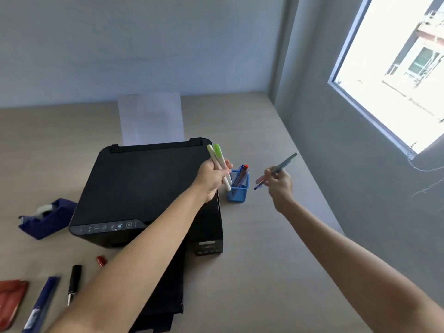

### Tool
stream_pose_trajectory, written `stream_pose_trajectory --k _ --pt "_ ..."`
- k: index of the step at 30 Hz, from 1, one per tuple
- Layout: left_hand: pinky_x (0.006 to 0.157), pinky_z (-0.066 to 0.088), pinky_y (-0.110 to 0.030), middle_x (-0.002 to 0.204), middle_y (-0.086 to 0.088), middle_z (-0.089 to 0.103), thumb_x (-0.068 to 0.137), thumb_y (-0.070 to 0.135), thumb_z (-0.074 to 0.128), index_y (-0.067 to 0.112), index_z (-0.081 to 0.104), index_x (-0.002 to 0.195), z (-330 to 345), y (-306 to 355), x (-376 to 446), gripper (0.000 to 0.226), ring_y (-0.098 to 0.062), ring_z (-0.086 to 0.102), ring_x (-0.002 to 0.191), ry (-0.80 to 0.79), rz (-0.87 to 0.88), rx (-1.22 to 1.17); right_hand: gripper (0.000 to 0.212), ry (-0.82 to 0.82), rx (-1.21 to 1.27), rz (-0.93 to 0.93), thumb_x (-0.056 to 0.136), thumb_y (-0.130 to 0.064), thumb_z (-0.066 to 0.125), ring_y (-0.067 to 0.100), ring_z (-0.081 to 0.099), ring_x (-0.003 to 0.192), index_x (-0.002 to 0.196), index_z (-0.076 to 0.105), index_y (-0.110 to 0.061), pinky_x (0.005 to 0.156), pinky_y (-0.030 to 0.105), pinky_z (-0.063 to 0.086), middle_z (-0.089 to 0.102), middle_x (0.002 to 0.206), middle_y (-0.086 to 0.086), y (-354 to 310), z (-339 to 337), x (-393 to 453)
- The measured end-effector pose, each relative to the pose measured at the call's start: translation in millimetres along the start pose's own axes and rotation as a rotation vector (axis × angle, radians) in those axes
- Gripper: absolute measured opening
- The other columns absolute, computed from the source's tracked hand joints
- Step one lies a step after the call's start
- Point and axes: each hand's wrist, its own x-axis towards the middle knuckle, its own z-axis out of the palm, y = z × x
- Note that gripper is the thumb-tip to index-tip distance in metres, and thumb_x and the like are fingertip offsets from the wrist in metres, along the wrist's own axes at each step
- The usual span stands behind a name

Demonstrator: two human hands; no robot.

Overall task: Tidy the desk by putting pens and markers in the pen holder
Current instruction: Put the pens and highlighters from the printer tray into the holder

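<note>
Beige desk (252,260), blue mesh pen holder (237,188)

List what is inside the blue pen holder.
The blue pen holder holds a few pens, one with a red-orange cap and a darker blue one. The left hand and its two markers cover the holder's left side.

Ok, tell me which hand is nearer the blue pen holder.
Left. The left hand holds two markers just beside the blue pen holder; the right hand hovers farther off to its right.
</note>
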Motion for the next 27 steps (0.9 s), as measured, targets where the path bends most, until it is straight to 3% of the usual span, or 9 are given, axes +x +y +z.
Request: stream_pose_trajectory --k 3,5,8,10,16,19,21,24,27 --pt "0.1 0.051 -0.043 0.102 -0.009 0.066 0.09 0.0 0.059 0.005 0.063 0.094 23 -11 45 0.008 -0.024 0.063 0.106 0.209 0.0 0.049 0.01 -0.018 -0.008 0.052 0.089 -0.016 0.061 0.026 0.07 0.084 0.08 0.063 -0.019 0.081 0.037 0.056 0.072 0.08 0.008 5 16 20" --pt "0.09 0.054 -0.035 0.114 -0.014 0.069 0.088 0.004 0.063 0.0 0.066 0.108 34 -22 64 0.02 -0.026 0.066 0.107 0.314 -0.045 0.141 0.006 -0.015 -0.049 0.077 0.087 -0.016 0.064 0.023 0.072 0.084 0.082 0.068 -0.017 0.081 0.035 0.058 0.072 0.075 0.002 9 26 25" --pt "0.079 0.05 -0.028 0.118 -0.013 0.069 0.085 0.003 0.067 0.003 0.068 0.113 30 -43 71 0.028 -0.026 0.066 0.109 0.35 -0.113 0.226 0.012 -0.04 -0.201 0.062 0.085 -0.015 0.063 0.017 0.069 0.078 0.085 0.074 -0.012 0.077 0.031 0.057 0.072 0.071 -0.001 15 34 14" --pt "0.076 0.05 -0.026 0.117 -0.013 0.069 0.083 0.002 0.068 0.004 0.068 0.112 54 -47 118 0.029 -0.027 0.067 0.107 0.404 -0.186 0.303 0.015 -0.083 -0.29 0.12 0.085 -0.012 0.061 0.017 0.066 0.078 0.084 0.075 -0.01 0.076 0.03 0.055 0.073 0.078 0.001 30 32 66" --pt "0.066 0.049 -0.027 0.114 -0.015 0.069 0.085 -0.001 0.059 0.004 0.07 0.108 54 -47 127 0.025 -0.027 0.065 0.094 0.43 -0.184 0.462 0.019 -0.203 -0.454 0.103 0.086 -0.02 0.063 0.02 0.061 0.079 0.09 0.073 -0.005 0.074 0.032 0.053 0.067 0.082 0.005 24 35 75" --pt "0.067 0.044 -0.024 0.114 -0.016 0.069 0.085 -0.008 0.056 0.003 0.07 0.103 54 -49 129 0.025 -0.022 0.057 0.085 0.428 -0.187 0.444 0.018 -0.199 -0.477 0.078 0.086 -0.017 0.062 0.02 0.06 0.082 0.096 0.072 -0.005 0.082 0.036 0.054 0.065 0.082 0.006 20 33 78" --pt "0.072 0.046 -0.024 0.118 -0.016 0.067 0.085 -0.01 0.058 0.003 0.067 0.107 53 -45 128 0.028 -0.024 0.061 0.094 0.417 -0.171 0.423 0.018 -0.191 -0.486 0.045 0.086 -0.017 0.063 0.02 0.059 0.083 0.097 0.071 -0.005 0.085 0.036 0.054 0.067 0.081 0.007 13 31 79" --pt "0.08 0.048 -0.023 0.126 -0.014 0.062 0.085 -0.01 0.059 0.004 0.062 0.12 47 -30 118 0.038 -0.026 0.061 0.114 0.391 -0.119 0.419 0.024 -0.155 -0.486 0.005 0.086 -0.021 0.065 0.025 0.061 0.091 0.106 0.067 -0.007 0.089 0.037 0.052 0.07 0.1 0.014 -3 29 75" --pt "0.087 0.048 -0.024 0.133 -0.013 0.059 0.084 -0.01 0.059 0.005 0.057 0.128 32 -11 102 0.046 -0.025 0.058 0.121 0.372 -0.024 0.401 0.032 -0.086 -0.497 -0.05 0.09 -0.021 0.061 0.03 0.055 0.113 0.12 0.059 -0.01 0.101 0.043 0.044 0.061 0.119 0.017 -24 33 64"
